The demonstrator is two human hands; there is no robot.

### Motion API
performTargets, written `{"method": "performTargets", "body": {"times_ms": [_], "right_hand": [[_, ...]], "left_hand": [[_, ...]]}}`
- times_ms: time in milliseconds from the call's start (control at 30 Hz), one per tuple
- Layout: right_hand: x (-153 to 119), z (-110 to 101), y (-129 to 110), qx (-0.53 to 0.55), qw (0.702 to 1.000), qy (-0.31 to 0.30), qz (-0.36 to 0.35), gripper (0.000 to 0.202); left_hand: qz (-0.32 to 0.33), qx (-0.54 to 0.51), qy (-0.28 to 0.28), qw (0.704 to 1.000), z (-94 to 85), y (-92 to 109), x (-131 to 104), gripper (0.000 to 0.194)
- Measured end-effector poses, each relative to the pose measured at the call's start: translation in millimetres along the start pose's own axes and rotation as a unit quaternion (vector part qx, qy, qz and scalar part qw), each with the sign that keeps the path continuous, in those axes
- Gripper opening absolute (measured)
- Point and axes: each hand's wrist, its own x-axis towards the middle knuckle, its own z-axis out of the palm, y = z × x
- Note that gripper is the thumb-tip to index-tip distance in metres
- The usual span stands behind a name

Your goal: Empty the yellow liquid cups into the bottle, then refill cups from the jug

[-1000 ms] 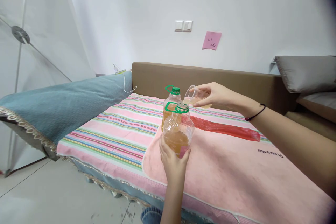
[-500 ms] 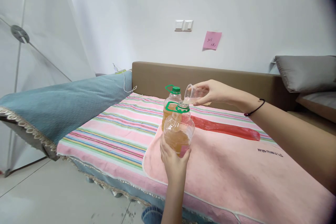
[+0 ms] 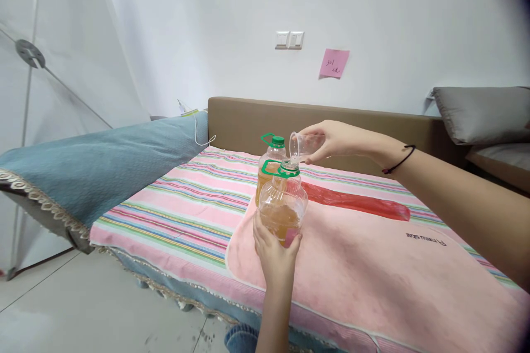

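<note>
My left hand [image 3: 274,248] is wrapped round the lower part of a clear bottle [image 3: 283,198], which has a green ring handle, an uncapped mouth and amber liquid inside. A clear plastic cup [image 3: 304,145] is in my right hand [image 3: 331,140], tipped on its side with its rim at the bottle's mouth. Whether liquid is leaving the cup is too small to tell. Just behind stands a second bottle [image 3: 265,176] with a green cap and amber liquid, partly hidden by the first.
A red plastic strip [image 3: 356,202] lies behind the pink mat [image 3: 351,270] on the striped bedding [image 3: 182,204]. Grey pillows [image 3: 484,113] rest at the right. The brown headboard [image 3: 248,121] runs along the wall, with a blue-covered side [image 3: 124,154] at the left.
My right hand has risen slightly and the cup is tipped further over the bottle's mouth. My left hand and both bottles have hardly moved.
</note>
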Motion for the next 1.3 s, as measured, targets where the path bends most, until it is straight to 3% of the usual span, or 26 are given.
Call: {"method": "performTargets", "body": {"times_ms": [133, 333, 500, 667, 900, 1133, 1300], "right_hand": [[9.6, -3.9, -6.7, -0.048, 0.999, 0.001, -0.005, 0.035], [27.9, -8.3, -25.9, -0.172, 0.982, -0.059, -0.044, 0.034], [39.6, -3.1, -27.9, -0.304, 0.933, -0.054, -0.182, 0.036], [31.6, 5.4, -28.2, -0.351, 0.881, -0.022, -0.318, 0.018], [8.1, 11.9, -30.7, -0.419, 0.818, 0.028, -0.393, 0.027], [-12.4, 10.0, -16.1, -0.446, 0.797, 0.059, -0.404, 0.037], [-39.6, 8.3, 7.5, -0.443, 0.823, 0.079, -0.346, 0.045]], "left_hand": [[-0.004, -0.003, 0.0, 1.0, 0.1, 0.1, 0.1, 0.105], [-0.003, -0.004, -0.007, 1.0, -1.3, 1.7, 0.7, 0.105], [-0.002, 0.001, -0.013, 1.0, -2.8, 2.9, 0.8, 0.104], [-0.003, -0.002, -0.012, 1.0, -2.9, 3.2, 0.9, 0.103], [0.001, -0.002, -0.01, 1.0, -1.8, 1.9, 1.4, 0.104], [0.007, 0.002, -0.03, 1.0, -5.5, 3.5, 5.4, 0.104], [0.017, -0.002, -0.019, 1.0, -5.5, 7.0, 8.3, 0.102]]}}
